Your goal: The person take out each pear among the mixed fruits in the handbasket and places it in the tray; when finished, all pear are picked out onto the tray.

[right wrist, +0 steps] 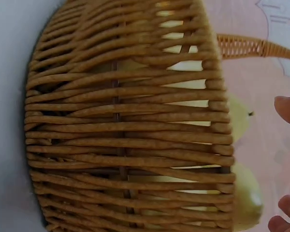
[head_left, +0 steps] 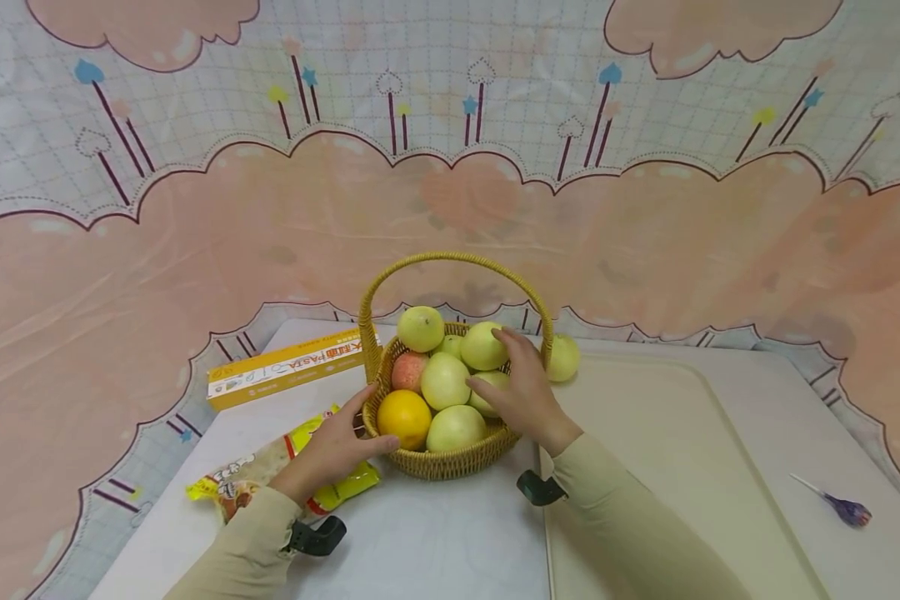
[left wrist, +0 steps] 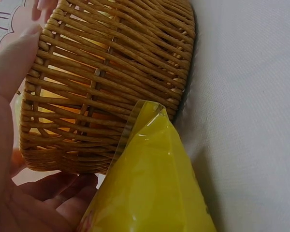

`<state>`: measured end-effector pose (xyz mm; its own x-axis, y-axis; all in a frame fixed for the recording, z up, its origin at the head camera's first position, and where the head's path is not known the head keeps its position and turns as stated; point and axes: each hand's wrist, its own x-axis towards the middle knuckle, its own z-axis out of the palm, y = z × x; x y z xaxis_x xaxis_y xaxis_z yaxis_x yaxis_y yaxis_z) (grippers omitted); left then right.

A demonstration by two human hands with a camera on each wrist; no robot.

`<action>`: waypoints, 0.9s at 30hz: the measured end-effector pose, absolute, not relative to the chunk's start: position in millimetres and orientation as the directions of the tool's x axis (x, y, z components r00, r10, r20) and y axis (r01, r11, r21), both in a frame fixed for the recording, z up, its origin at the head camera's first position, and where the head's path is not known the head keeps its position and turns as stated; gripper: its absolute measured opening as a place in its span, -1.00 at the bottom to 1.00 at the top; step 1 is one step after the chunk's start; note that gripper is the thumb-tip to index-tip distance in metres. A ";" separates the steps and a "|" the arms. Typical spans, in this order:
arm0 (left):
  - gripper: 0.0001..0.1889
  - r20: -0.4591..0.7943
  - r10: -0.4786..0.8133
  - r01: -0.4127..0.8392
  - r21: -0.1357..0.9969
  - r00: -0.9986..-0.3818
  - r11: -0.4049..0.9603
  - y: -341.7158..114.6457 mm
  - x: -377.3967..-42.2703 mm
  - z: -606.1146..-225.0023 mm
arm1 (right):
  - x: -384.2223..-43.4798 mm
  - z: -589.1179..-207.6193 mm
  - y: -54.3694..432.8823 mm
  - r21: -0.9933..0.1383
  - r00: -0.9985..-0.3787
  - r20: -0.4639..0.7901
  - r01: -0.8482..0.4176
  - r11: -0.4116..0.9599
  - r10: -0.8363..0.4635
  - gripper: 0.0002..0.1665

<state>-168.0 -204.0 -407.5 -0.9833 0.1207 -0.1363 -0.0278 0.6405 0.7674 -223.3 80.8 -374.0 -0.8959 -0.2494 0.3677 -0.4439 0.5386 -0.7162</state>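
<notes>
A wicker basket (head_left: 450, 462) with a tall arched handle holds an orange (head_left: 404, 420), a reddish fruit (head_left: 408, 371) and several pale green round fruits (head_left: 445, 382). At its left side my left hand (head_left: 339, 446) holds the basket, the thumb at the rim and the other fingers around the outer wall (left wrist: 111, 72). Over the basket's right side is my right hand (head_left: 523, 387), thumb and fingers spread around a pale green fruit (head_left: 482, 346) at the back. The right wrist view shows a gap between thumb and fingers with no fruit in it.
A yellow pasta box (head_left: 288, 368) lies behind on the left. A yellow-ended food packet (head_left: 270, 467) lies under my left forearm. Another green fruit (head_left: 564, 358) sits outside the basket, right of the handle. A beige tray (head_left: 645, 467) and a lollipop (head_left: 843, 508) lie on the right.
</notes>
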 end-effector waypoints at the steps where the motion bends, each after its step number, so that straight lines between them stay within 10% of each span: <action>1: 0.08 -0.134 0.122 -0.025 0.766 -0.983 0.643 -203.9 -167.8 -407.5 | -226.4 -374.9 79.8 -0.726 -0.902 0.357 -0.431 0.537 -0.242 -0.05; 27: 0.10 -0.154 0.086 -0.062 0.758 -0.984 0.649 -202.0 -168.1 -408.0 | -267.8 -391.9 70.6 -0.835 -0.975 0.181 -0.223 0.503 -0.131 -0.07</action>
